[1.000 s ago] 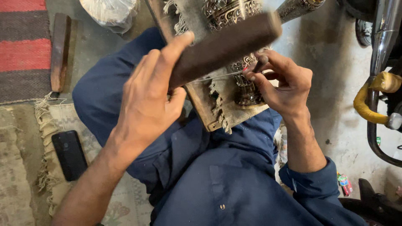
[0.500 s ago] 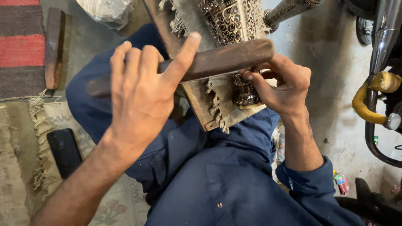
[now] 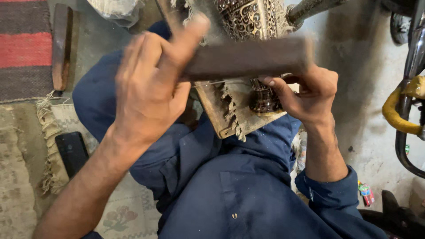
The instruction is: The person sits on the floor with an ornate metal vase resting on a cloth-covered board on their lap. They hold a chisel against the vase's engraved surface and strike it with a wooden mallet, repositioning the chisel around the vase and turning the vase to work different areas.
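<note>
Wooden block (image 3: 248,57) gripped in closed left hand (image 3: 150,88), raised above work; engraved metal vessel (image 3: 250,20) steadied on board (image 3: 221,110) by clenched right hand (image 3: 305,95).

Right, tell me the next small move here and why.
Probably bring the wooden block in the left hand down toward the ornate metal piece. The block is raised and blurred above it, while the right hand steadies the piece on the board.
</note>
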